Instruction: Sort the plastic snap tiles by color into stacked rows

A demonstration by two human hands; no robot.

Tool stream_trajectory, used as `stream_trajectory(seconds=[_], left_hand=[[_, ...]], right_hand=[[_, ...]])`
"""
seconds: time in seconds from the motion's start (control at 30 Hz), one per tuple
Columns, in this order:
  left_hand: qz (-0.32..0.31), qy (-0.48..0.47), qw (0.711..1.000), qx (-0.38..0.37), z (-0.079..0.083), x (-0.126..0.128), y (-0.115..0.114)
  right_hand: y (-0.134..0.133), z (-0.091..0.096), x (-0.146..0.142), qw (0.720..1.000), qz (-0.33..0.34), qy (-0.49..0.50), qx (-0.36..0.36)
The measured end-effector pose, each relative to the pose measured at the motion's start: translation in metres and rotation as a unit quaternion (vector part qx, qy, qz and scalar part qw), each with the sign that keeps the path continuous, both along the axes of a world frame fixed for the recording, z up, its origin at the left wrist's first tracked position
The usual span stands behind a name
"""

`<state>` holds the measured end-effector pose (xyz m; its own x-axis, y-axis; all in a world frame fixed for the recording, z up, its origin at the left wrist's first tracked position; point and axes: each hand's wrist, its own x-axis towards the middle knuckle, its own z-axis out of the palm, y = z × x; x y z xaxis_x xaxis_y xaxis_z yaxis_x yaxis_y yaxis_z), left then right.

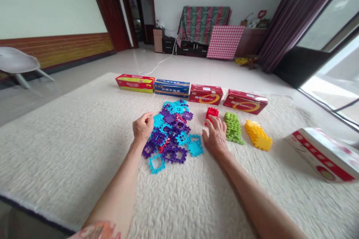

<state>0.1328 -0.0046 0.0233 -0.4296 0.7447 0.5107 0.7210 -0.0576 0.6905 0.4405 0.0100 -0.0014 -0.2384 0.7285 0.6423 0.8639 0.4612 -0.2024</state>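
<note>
A loose pile of purple and cyan square interlocking tiles [172, 130] lies on a cream rug [70, 149]. My left hand [142, 127] rests at the pile's left edge, fingers curled together; whether anything is in them is hidden. My right hand [215, 134] lies on a short row of red tiles [211, 113], fingers bent over them, touching the stack. A row of green tiles [233, 128] stands just right of that hand. A row of yellow tiles [258, 135] stands farther right.
Several flat boxes line the rug's far edge: red-yellow [135, 83], blue [172, 87], and two red boxes [206, 94] [245, 101]. A white and red box [325, 154] lies at right. A white chair [17, 63] stands far left. Windows run along the right.
</note>
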Motion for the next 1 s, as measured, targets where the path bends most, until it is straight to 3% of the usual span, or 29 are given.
stream_trajectory(seconds=[0.17, 0.3, 0.43, 0.63, 0.87, 1.0], left_hand=[[-0.087, 0.075, 0.993, -0.007, -0.005, -0.006, 0.000], [-0.162, 0.126, 0.979, -0.014, -0.012, 0.006, 0.001], [-0.203, 0.183, 0.961, -0.043, -0.018, 0.014, 0.002], [-0.182, 0.211, 0.957, -0.085, -0.021, 0.002, 0.004], [-0.076, 0.231, 0.965, -0.100, -0.019, -0.012, 0.003], [-0.089, 0.252, 0.961, -0.073, -0.015, -0.001, 0.004]], right_hand=[[-0.014, -0.005, -0.022, 0.985, 0.116, 0.108, -0.066], [-0.015, -0.004, -0.026, 0.971, 0.114, 0.175, -0.119], [-0.013, -0.002, -0.026, 0.968, 0.132, 0.163, -0.138], [-0.011, -0.006, -0.027, 0.970, 0.122, 0.167, -0.129], [-0.011, -0.006, -0.027, 0.971, 0.122, 0.167, -0.117], [-0.011, -0.005, -0.028, 0.972, 0.121, 0.167, -0.115]])
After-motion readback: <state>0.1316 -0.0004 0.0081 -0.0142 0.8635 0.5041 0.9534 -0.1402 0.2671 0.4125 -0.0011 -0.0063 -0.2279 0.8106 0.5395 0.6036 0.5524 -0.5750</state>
